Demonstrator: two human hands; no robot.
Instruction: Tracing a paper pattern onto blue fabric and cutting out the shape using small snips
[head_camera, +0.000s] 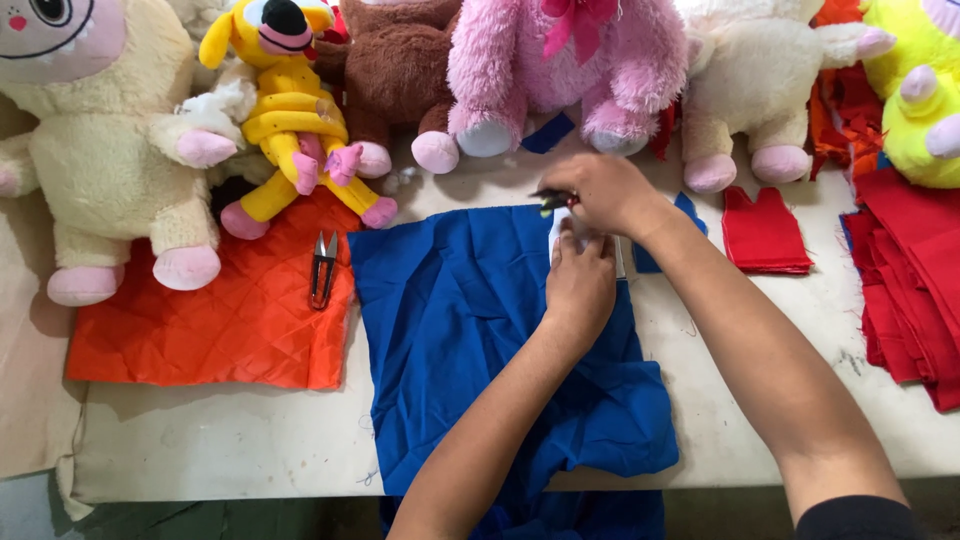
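Observation:
A blue cloth (470, 330) lies spread on the white table (230, 440), its lower end hanging over the front edge. My left hand (580, 280) presses flat on a white template that peeks out beneath it on the cloth's upper right part. Just above, my right hand (600, 192) is closed on a small dark pen-like marker (553, 200) with a yellow-green part, its tip at the cloth's top edge.
Small thread snips (323, 268) lie on an orange quilted cloth (220, 310) at the left. Plush toys (560, 60) line the back of the table. A cut red piece (765, 232) and stacked red cloth (915, 290) lie at the right.

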